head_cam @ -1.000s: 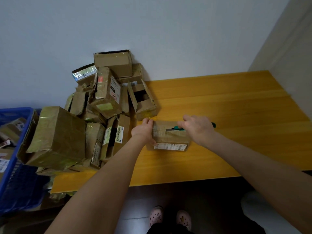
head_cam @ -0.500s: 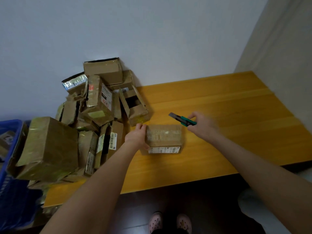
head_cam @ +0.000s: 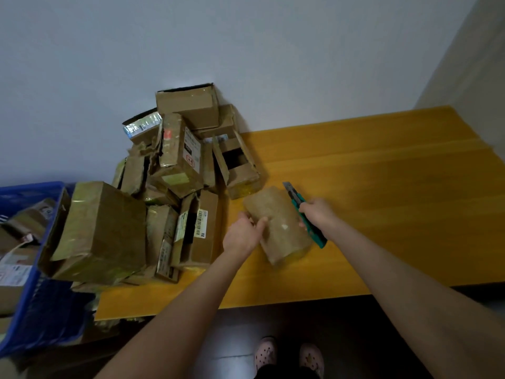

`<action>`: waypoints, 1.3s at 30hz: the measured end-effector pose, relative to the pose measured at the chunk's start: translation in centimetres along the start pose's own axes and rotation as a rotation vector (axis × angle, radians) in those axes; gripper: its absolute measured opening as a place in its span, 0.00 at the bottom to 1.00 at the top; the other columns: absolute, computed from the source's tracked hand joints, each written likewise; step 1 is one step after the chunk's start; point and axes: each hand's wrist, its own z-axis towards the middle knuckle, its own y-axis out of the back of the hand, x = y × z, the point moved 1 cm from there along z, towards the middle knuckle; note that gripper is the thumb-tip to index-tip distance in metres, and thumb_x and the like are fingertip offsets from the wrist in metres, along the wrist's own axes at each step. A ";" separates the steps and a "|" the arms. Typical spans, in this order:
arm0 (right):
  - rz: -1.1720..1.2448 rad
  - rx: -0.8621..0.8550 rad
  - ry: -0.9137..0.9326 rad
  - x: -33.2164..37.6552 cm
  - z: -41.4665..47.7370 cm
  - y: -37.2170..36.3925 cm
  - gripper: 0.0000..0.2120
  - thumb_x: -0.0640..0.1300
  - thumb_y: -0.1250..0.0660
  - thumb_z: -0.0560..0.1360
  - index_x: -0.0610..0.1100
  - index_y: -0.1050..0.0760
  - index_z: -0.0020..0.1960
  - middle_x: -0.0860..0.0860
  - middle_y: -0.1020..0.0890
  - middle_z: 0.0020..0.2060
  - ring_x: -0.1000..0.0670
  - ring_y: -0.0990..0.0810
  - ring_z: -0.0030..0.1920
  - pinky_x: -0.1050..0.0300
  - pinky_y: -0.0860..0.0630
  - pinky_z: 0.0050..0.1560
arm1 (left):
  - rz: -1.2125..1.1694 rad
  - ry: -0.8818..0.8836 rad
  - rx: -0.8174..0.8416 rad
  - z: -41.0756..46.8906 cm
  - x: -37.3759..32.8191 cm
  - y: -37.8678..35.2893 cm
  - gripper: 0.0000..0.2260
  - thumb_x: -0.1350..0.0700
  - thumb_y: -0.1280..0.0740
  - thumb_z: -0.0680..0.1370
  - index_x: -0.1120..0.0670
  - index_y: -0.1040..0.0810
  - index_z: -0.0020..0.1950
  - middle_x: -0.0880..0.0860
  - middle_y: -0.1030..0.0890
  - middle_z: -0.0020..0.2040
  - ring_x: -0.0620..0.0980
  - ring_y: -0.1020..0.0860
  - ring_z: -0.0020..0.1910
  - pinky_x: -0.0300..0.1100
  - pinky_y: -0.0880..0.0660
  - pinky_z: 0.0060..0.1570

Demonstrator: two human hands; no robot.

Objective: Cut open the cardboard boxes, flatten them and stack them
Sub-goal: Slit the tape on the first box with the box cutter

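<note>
Dim, flat indoor light; wide-angle bending at edges; slight motion blur, soft shadows.

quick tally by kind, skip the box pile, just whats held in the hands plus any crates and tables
small brown cardboard box: 1
green utility knife: 1
blue plastic crate: 1
yellow wooden table: 1
total: 4

One head-worn wide-angle camera looks forward and down at the table [head_cam: 382, 173] from close above. Wall [head_cam: 246, 50] fills the upper frame, floor [head_cam: 232, 346] the bottom edge.
</note>
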 end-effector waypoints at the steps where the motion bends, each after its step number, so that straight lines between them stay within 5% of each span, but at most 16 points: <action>1: 0.117 0.046 -0.052 -0.5 -0.6 -0.3 0.14 0.40 0.43 0.81 0.35 0.30 0.63 0.42 0.20 0.40 0.47 0.22 0.34 0.54 0.26 0.35 | 0.033 -0.008 0.015 0.2 -0.3 0.1 0.30 0.35 0.40 0.77 0.55 0.34 0.69 0.56 0.21 0.60 0.57 0.21 0.56 0.53 0.23 0.53; 5: 0.529 0.131 -0.183 -2.2 -2.5 -2.2 0.17 0.38 0.43 0.81 0.34 0.35 0.69 0.38 0.19 0.45 0.43 0.20 0.40 0.46 0.23 0.49 | 0.234 -0.059 0.119 0.9 -1.2 -0.3 0.51 0.31 0.30 0.67 0.53 0.50 0.78 0.56 0.39 0.73 0.59 0.37 0.71 0.56 0.33 0.65; 8: 0.616 0.076 -0.175 -2.8 -2.7 -2.8 0.17 0.39 0.42 0.81 0.37 0.34 0.69 0.41 0.18 0.49 0.45 0.19 0.42 0.50 0.22 0.44 | 0.470 -0.080 0.126 1.4 -1.6 -1.2 0.59 0.31 0.27 0.63 0.54 0.59 0.79 0.54 0.47 0.77 0.58 0.45 0.76 0.61 0.42 0.70; 12: 0.312 -0.141 -0.014 -3.0 -2.0 -1.3 0.14 0.43 0.40 0.80 0.41 0.32 0.65 0.45 0.20 0.45 0.49 0.19 0.37 0.54 0.23 0.35 | 0.671 -0.264 0.080 1.6 -1.8 -1.1 0.55 0.42 0.24 0.67 0.53 0.60 0.79 0.53 0.47 0.77 0.58 0.45 0.76 0.61 0.43 0.71; 14: 0.135 -0.208 0.067 -3.1 -1.7 -0.1 0.14 0.45 0.38 0.79 0.43 0.31 0.63 0.48 0.20 0.42 0.48 0.19 0.40 0.48 0.20 0.41 | 0.805 -0.375 0.062 1.9 -1.7 -0.2 0.53 0.46 0.25 0.69 0.52 0.61 0.79 0.53 0.49 0.78 0.58 0.48 0.77 0.62 0.46 0.72; 16: -0.049 -0.251 0.102 -3.4 -1.8 1.0 0.14 0.48 0.38 0.78 0.46 0.30 0.62 0.48 0.20 0.44 0.46 0.19 0.42 0.46 0.20 0.44 | 0.860 -0.398 0.094 2.3 -1.7 0.4 0.51 0.46 0.26 0.71 0.52 0.61 0.79 0.52 0.50 0.78 0.58 0.51 0.77 0.63 0.47 0.73; 22: -0.362 -0.299 0.116 -5.3 -2.9 3.2 0.17 0.53 0.38 0.76 0.56 0.30 0.65 0.54 0.22 0.37 0.52 0.24 0.30 0.59 0.32 0.26 | 0.750 -0.361 0.131 2.7 -2.5 0.1 0.50 0.42 0.24 0.68 0.50 0.53 0.79 0.52 0.45 0.78 0.59 0.49 0.77 0.63 0.47 0.73; 39: -0.531 -0.184 0.265 -5.9 -5.4 3.6 0.21 0.52 0.35 0.75 0.57 0.27 0.67 0.55 0.20 0.35 0.55 0.27 0.29 0.62 0.36 0.23 | 0.794 -0.376 0.076 2.3 -2.6 0.0 0.50 0.42 0.22 0.65 0.49 0.48 0.78 0.51 0.39 0.74 0.57 0.38 0.72 0.52 0.27 0.60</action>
